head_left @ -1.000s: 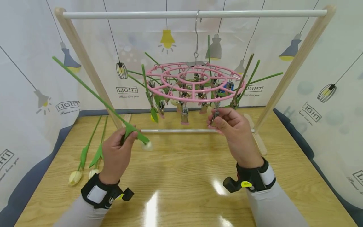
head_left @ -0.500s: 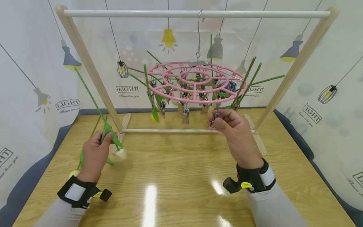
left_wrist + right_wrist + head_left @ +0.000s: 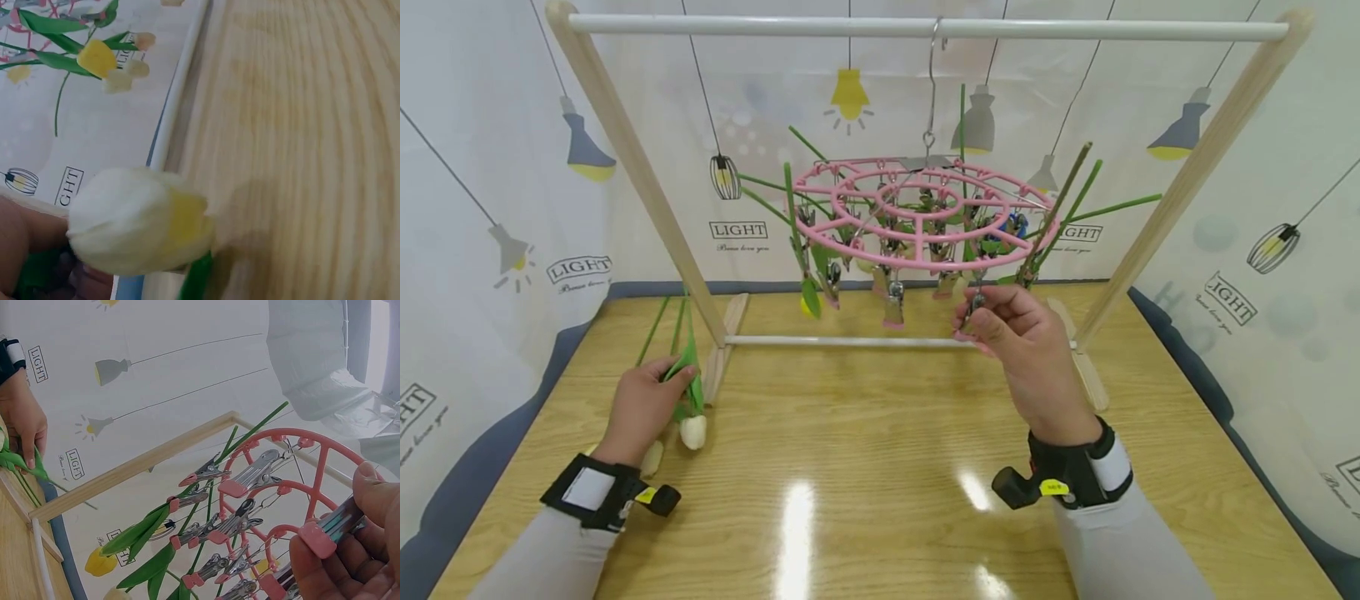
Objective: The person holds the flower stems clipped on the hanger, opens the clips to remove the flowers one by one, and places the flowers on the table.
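Note:
At the left side of the table, my left hand (image 3: 643, 404) pinches a white artificial tulip (image 3: 693, 432) by its leaves, bloom pointing toward me. In the left wrist view the same tulip's bloom (image 3: 134, 219) is large, with a yellow patch. My right hand (image 3: 1030, 358) holds a metal clothes clip (image 3: 337, 528) with pink tips between thumb and fingers. That clip hangs at the front right of a round pink clip hanger (image 3: 917, 262). Several other tulips hang from the hanger's clips, stems angled upward, a yellow tulip (image 3: 101, 562) among them.
A frame with wooden legs (image 3: 632, 167) and a white top bar (image 3: 775, 27) carries the hanger by its hook. More white tulips (image 3: 652, 458) lie beside my left hand, partly hidden by it. The wooden table (image 3: 865, 467) spreads below, with printed cloth behind.
My left hand has moved left and down with the white tulip, from mid-air toward the tulips lying on the table. My right hand stays on the clip.

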